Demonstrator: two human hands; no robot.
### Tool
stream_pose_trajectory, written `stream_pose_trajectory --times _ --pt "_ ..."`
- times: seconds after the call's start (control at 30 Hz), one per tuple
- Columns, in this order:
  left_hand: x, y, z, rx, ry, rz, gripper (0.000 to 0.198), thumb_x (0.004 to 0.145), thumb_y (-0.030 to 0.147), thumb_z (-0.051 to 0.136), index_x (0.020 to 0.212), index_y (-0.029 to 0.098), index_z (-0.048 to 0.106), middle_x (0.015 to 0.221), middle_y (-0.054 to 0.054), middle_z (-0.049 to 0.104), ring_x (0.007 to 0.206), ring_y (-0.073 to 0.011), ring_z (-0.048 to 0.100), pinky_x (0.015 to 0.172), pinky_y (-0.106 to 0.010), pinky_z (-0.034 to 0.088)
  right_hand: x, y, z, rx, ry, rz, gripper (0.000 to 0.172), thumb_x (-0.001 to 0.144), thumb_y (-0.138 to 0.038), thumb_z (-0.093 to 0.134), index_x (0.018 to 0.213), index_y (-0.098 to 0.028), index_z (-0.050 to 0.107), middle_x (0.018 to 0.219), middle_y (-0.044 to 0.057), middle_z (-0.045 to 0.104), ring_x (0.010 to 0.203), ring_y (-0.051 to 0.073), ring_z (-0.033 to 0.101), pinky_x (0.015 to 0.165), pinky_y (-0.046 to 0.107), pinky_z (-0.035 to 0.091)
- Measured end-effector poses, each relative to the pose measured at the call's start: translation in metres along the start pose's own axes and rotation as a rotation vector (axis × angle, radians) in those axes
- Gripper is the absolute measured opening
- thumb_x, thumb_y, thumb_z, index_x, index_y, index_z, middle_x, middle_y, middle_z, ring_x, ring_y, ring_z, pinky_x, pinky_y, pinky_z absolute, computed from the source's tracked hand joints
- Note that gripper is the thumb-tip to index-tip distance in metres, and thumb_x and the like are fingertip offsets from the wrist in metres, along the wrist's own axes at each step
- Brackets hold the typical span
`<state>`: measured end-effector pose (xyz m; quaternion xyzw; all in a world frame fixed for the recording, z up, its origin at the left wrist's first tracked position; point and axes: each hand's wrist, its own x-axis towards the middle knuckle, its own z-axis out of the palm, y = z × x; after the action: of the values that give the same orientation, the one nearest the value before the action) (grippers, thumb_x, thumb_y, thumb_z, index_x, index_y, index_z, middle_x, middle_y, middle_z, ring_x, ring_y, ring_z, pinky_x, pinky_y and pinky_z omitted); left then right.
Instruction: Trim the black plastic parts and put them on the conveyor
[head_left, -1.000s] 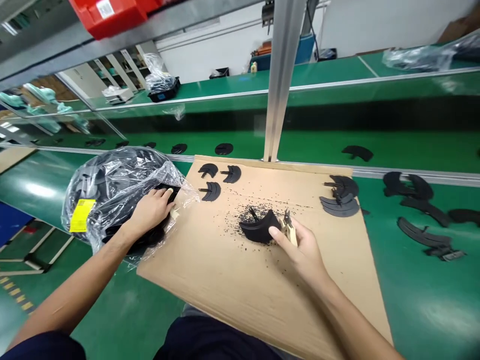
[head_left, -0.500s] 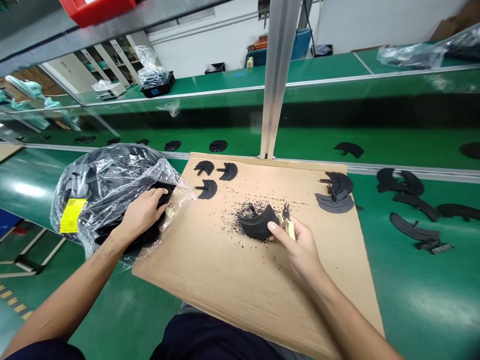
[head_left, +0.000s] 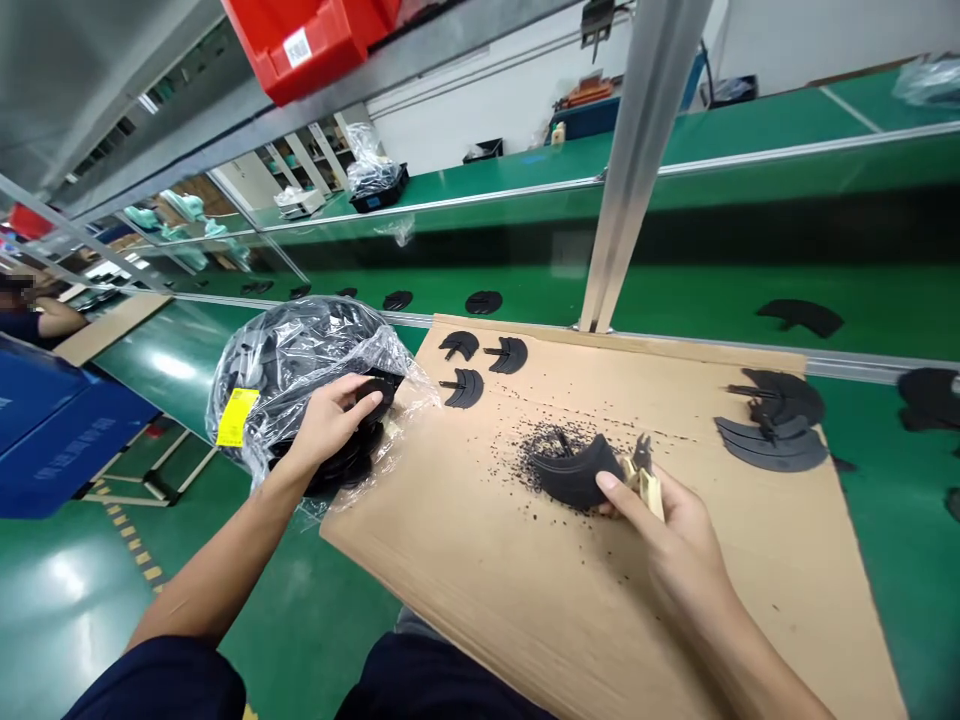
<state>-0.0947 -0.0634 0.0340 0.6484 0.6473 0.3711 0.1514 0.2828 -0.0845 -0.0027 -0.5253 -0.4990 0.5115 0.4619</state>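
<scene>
At the open mouth of a clear plastic bag point(head_left: 315, 335) full of black parts, my left hand point(head_left: 335, 418) is closed on a black plastic part point(head_left: 379, 394). My right hand point(head_left: 679, 520) holds a curved black plastic part point(head_left: 574, 475) by its right end, low over the cardboard sheet point(head_left: 450, 540). The same hand keeps a pair of cream-handled nippers point(head_left: 646, 478), jaws pointing up, against the palm. Small black crumbs point(head_left: 525, 450) are scattered around the held curved part.
Several similar black parts lie on the cardboard, three at its far left point(head_left: 465, 388) and a pile at its right point(head_left: 772, 440). A metal post point(head_left: 637, 150) rises behind the cardboard. A red bin point(head_left: 315, 45) hangs above. A person point(head_left: 45, 315) is at far left.
The view has swung left, so the bench things sit farther right. My left hand has shifted its hold, and the black part in it now shows more at the bag's mouth.
</scene>
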Motion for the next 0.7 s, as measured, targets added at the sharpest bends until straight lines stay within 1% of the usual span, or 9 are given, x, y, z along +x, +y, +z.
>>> stream_pose_trajectory --times 0.1,0.2,0.27,0.37,0.43,0.5,0.53,0.6,0.7 --pt "0.0 0.024 0.022 -0.41 -0.003 -0.071 0.029 0.08 0.043 0.074 0.092 0.018 0.065 0.083 -0.002 0.069 0.072 -0.0153 0.065 0.069 -0.027 0.055 0.0 -0.001 0.0 -0.024 0.005 -0.001 0.043 0.076 -0.061 0.072 0.069 -0.021 0.055 0.06 -0.001 0.052 0.057 0.015 0.049 0.054 0.028 0.041" --pt "0.001 0.047 0.049 -0.616 -0.034 -0.008 0.027 0.079 0.037 0.077 0.091 0.02 0.06 0.084 0.0 0.069 0.075 -0.0144 0.066 0.072 -0.027 0.055 -0.001 -0.001 0.001 0.0 0.015 0.015 0.046 0.074 -0.062 0.074 0.069 -0.021 0.053 0.061 -0.002 0.05 0.058 0.015 0.048 0.055 0.028 0.042" --pt "-0.001 0.062 0.067 -0.61 -0.023 0.108 0.02 0.082 0.031 0.075 0.089 0.02 0.06 0.088 -0.002 0.071 0.083 -0.0163 0.068 0.077 -0.029 0.055 -0.002 -0.001 0.001 0.039 0.018 0.035 0.046 0.073 -0.061 0.076 0.07 -0.021 0.053 0.063 -0.002 0.049 0.058 0.014 0.048 0.055 0.027 0.043" --pt "-0.007 0.084 0.091 -0.416 0.066 0.392 0.008 0.086 0.02 0.07 0.092 0.021 0.065 0.09 -0.003 0.073 0.083 -0.0161 0.066 0.077 -0.031 0.053 -0.004 0.001 0.002 0.076 0.03 0.055 0.046 0.072 -0.059 0.077 0.069 -0.021 0.051 0.064 -0.003 0.047 0.058 0.013 0.048 0.054 0.026 0.044" --pt "-0.013 0.096 0.106 -0.273 0.108 0.591 0.014 0.086 0.015 0.068 0.098 0.022 0.067 0.086 -0.001 0.072 0.076 -0.0149 0.063 0.073 -0.031 0.052 -0.006 0.002 0.002 0.082 0.039 0.064 0.046 0.072 -0.058 0.077 0.069 -0.021 0.05 0.064 -0.003 0.047 0.059 0.013 0.049 0.055 0.026 0.045" --pt "-0.017 0.103 0.121 -0.216 0.097 0.717 0.02 0.087 0.012 0.065 0.105 0.022 0.067 0.084 -0.001 0.07 0.074 -0.0149 0.062 0.071 -0.032 0.052 -0.007 0.003 0.002 0.091 0.036 0.077 0.044 0.073 -0.058 0.077 0.072 -0.02 0.054 0.066 -0.002 0.05 0.06 0.013 0.049 0.056 0.026 0.047" --pt "-0.02 0.104 0.128 -0.224 0.076 0.749 0.022 0.089 0.012 0.062 0.108 0.022 0.067 0.085 -0.002 0.069 0.076 -0.0154 0.063 0.07 -0.031 0.053 -0.009 0.003 0.003 0.097 0.029 0.085 0.043 0.073 -0.057 0.077 0.075 -0.02 0.056 0.068 -0.002 0.052 0.061 0.014 0.05 0.056 0.026 0.047" --pt "-0.024 0.102 0.14 -0.276 0.025 0.759 0.028 0.091 0.011 0.057 0.116 0.021 0.065 0.091 -0.005 0.066 0.084 -0.0166 0.065 0.071 -0.031 0.056 -0.011 0.003 0.004 0.108 0.014 0.098 0.04 0.074 -0.055 0.076 0.08 -0.019 0.06 0.071 -0.001 0.054 0.063 0.014 0.05 0.057 0.026 0.048" --pt "-0.029 0.095 0.15 -0.315 -0.07 0.725 0.032 0.096 0.013 0.051 0.126 0.02 0.061 0.116 -0.012 0.063 0.103 -0.0191 0.067 0.083 -0.034 0.06 -0.013 0.003 0.006 0.119 0.006 0.104 0.036 0.075 -0.051 0.076 0.082 -0.019 0.061 0.072 -0.002 0.055 0.063 0.013 0.05 0.059 0.026 0.047"
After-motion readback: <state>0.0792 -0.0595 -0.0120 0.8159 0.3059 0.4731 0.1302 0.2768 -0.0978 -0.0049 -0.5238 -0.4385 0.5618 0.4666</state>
